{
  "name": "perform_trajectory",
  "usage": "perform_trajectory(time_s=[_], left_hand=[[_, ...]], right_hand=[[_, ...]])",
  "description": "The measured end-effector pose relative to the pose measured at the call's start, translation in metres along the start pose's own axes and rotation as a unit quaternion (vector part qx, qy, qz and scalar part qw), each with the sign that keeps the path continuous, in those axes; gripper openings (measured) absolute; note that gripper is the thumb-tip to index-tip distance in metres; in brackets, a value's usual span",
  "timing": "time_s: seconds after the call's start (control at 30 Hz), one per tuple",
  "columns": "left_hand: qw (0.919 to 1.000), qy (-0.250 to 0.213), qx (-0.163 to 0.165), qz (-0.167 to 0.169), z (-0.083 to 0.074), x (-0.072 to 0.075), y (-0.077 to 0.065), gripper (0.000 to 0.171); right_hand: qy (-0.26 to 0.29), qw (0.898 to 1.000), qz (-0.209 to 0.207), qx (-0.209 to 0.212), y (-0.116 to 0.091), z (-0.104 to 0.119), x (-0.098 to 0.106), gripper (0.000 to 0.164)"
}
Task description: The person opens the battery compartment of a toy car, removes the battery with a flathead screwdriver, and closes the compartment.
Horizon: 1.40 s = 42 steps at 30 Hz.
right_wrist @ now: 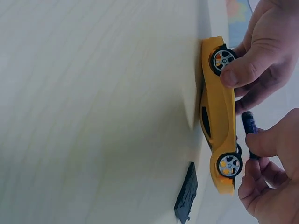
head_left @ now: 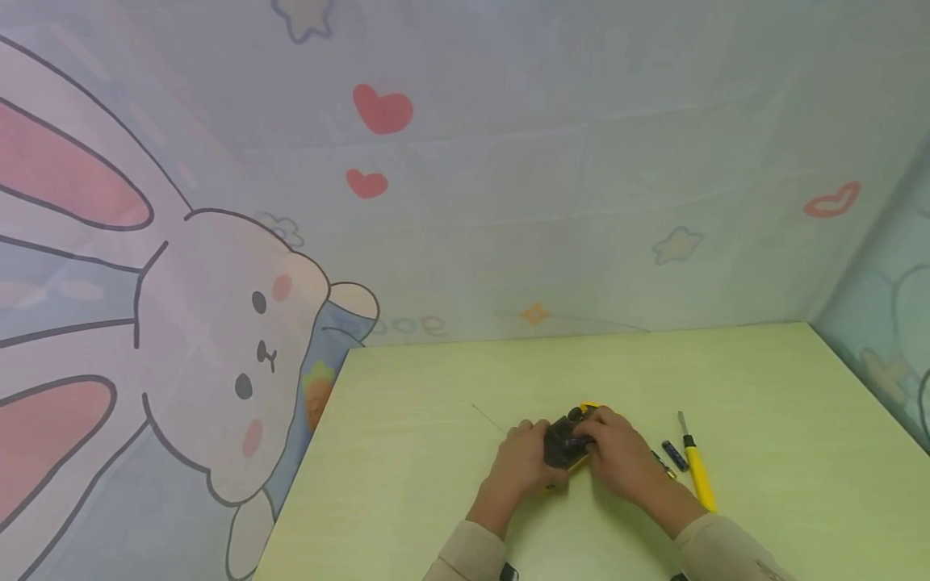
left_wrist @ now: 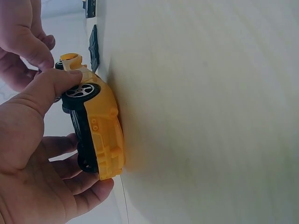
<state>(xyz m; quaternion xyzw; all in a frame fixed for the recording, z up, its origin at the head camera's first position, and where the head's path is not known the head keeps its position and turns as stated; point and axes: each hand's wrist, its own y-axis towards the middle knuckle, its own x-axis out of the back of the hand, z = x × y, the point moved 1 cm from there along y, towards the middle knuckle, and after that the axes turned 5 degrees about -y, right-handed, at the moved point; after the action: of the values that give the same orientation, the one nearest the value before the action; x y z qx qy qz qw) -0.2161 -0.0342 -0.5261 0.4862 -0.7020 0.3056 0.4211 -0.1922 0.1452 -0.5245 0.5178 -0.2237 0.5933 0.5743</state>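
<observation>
A yellow toy car (right_wrist: 217, 102) lies upside down on the table, its black underside (head_left: 559, 445) facing up. My left hand (head_left: 512, 464) grips it around one end, with the thumb by a wheel (left_wrist: 81, 91) and the fingers on the far side. My right hand (head_left: 623, 458) pinches a small dark battery (right_wrist: 249, 122) between thumb and fingers, held close over the car's underside in the right wrist view. A flat black cover (right_wrist: 187, 193) lies on the table near the car's other end.
To the right lie a yellow-handled screwdriver (head_left: 700, 476) and a dark battery (head_left: 675, 456); another small item (head_left: 664, 466) shows partly beside my right hand. A thin wire (head_left: 488, 418) reaches out left of the car. A printed fabric wall (head_left: 508, 242) stands behind the table.
</observation>
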Motion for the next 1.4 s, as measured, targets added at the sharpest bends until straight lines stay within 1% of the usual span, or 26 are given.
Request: perform_trajectory(time_s=[0.1, 0.23, 0.43, 0.5, 0.73, 0.9, 1.03, 1.17, 1.27, 1.4], left_hand=[[1.0, -0.002, 0.006, 0.004, -0.001, 0.001, 0.0, 0.08], [0.9999, -0.007, 0.008, 0.005, -0.003, 0.003, 0.0, 0.079], [0.9998, -0.013, 0.011, 0.004, -0.004, 0.003, -0.001, 0.081], [0.9998, -0.016, 0.014, 0.005, -0.003, 0.002, 0.0, 0.082], [0.9995, -0.016, 0.025, 0.012, -0.002, -0.001, 0.002, 0.083], [0.9994, -0.015, 0.027, 0.015, -0.002, -0.002, 0.004, 0.082], [0.9995, -0.014, 0.024, 0.014, -0.002, -0.004, 0.006, 0.08], [0.9994, -0.021, 0.023, 0.012, -0.003, -0.003, 0.006, 0.078], [0.9993, -0.025, 0.026, 0.012, -0.003, -0.002, 0.005, 0.077], [0.9992, -0.027, 0.026, 0.01, -0.005, -0.001, 0.005, 0.077]], right_hand=[[0.015, 1.0, -0.013, -0.014, -0.003, -0.004, 0.002, 0.023], [0.02, 0.999, -0.023, -0.032, -0.008, -0.008, 0.004, 0.021], [0.024, 0.998, -0.034, -0.044, -0.014, -0.013, 0.005, 0.02], [0.025, 0.998, -0.032, -0.051, -0.016, -0.016, 0.005, 0.022], [0.021, 0.998, -0.032, -0.049, -0.028, -0.027, 0.007, 0.043], [0.019, 0.998, -0.036, -0.055, -0.035, -0.034, 0.012, 0.04], [0.023, 0.997, -0.022, -0.072, -0.038, -0.041, 0.016, 0.038], [0.017, 0.996, -0.005, -0.084, -0.04, -0.046, 0.02, 0.04], [0.009, 0.997, 0.002, -0.081, -0.042, -0.048, 0.021, 0.039], [-0.015, 0.997, 0.021, -0.067, -0.045, -0.049, 0.021, 0.036]])
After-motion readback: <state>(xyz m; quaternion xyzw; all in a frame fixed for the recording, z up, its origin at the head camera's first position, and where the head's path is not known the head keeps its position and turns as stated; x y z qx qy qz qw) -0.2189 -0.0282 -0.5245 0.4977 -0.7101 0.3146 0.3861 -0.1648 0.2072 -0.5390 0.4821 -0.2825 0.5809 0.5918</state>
